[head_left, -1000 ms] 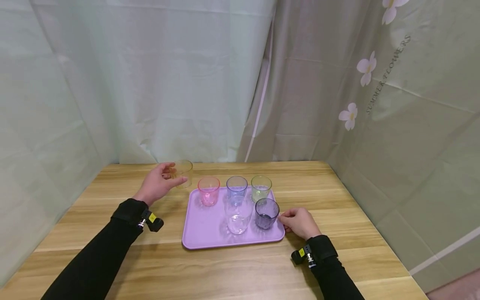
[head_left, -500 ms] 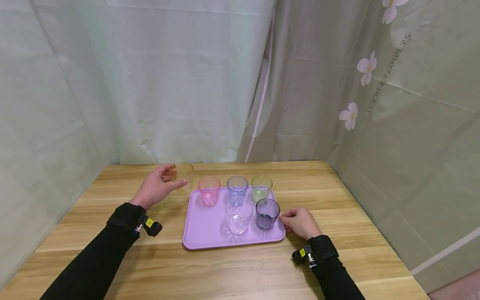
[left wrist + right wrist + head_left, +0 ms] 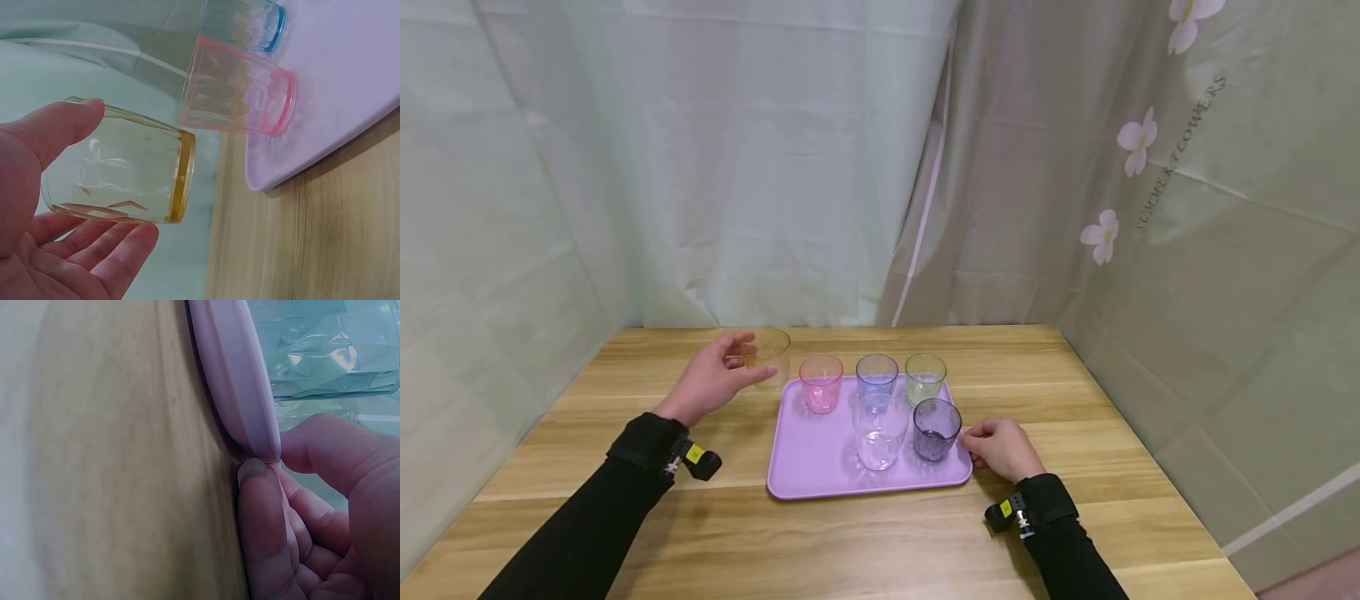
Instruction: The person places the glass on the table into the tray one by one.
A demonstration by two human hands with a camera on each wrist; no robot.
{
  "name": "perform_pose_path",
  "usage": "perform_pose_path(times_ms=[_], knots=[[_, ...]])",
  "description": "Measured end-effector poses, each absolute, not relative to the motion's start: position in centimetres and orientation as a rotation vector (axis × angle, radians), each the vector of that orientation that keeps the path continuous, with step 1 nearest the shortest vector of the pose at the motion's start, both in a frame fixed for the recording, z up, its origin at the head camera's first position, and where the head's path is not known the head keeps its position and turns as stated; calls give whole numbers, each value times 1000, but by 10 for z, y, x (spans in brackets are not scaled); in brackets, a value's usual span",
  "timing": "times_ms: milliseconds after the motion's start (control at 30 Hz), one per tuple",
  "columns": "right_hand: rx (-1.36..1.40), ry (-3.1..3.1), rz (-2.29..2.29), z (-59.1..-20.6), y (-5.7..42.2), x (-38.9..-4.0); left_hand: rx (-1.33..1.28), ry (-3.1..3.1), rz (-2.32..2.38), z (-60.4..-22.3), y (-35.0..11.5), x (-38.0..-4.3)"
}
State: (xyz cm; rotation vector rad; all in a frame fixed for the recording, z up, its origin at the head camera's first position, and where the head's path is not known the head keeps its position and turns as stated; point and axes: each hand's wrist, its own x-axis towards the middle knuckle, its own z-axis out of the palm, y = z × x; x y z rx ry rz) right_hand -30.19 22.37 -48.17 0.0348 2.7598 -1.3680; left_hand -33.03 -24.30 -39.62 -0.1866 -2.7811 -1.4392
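My left hand holds a yellow-tinted glass just beyond the back left corner of the lilac tray. In the left wrist view, thumb and fingers grip the sides of this glass, which is tipped over in that view with its amber base toward the tray. With thumb over the rim and a finger beneath, my right hand pinches the tray's right edge. A dark grey glass stands on the tray close by those fingers. The pink glass is nearest to the yellow one.
Along the tray's back side stand a blue glass and a green glass beside the pink one. A clear glass is left of the grey one. Curtains hang behind the wooden table.
My left hand has brought the yellow glass slightly nearer to me, down in the head view. The right hand keeps its pinch on the tray, which has not visibly moved.
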Motion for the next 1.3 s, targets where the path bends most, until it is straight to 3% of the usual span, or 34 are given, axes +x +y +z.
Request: perform_pose_path(times_ms=[1300], knots=[[49, 2750, -1359, -481, 224, -303, -298, -2772, -1436, -386, -238, -296]])
